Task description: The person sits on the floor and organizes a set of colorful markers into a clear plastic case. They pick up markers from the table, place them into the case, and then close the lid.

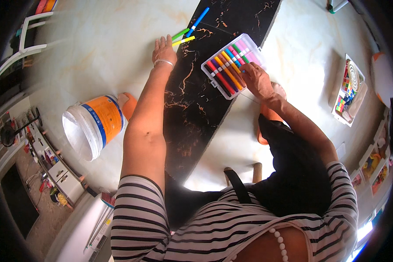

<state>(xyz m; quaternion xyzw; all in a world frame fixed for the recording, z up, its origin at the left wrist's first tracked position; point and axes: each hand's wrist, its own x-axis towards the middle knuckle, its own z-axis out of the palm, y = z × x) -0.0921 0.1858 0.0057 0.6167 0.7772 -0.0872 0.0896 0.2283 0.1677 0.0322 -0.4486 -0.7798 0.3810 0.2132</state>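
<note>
A clear plastic case (213, 84) lies open on a black marbled surface (183, 131), holding a row of several coloured markers (228, 72). My right hand (257, 80) rests at the case's right side, fingertips bent down at a light-blue marker (241, 61); its grip is hidden. At the surface's left edge, my left hand (163, 54) has its fingers stretched forward, palm down. A green marker (180, 34) and a yellow marker (185, 41) stick out beside it, their left ends near or under the fingers. Beyond them lies a blue marker (198, 21) with a white band.
A white bucket with an orange label (106, 118) lies by my left foot (128, 104). On the right floor is a white box (348, 91) of colourful toys. Stool legs (257, 172) show near my lap. A white chair (26, 49) stands far left.
</note>
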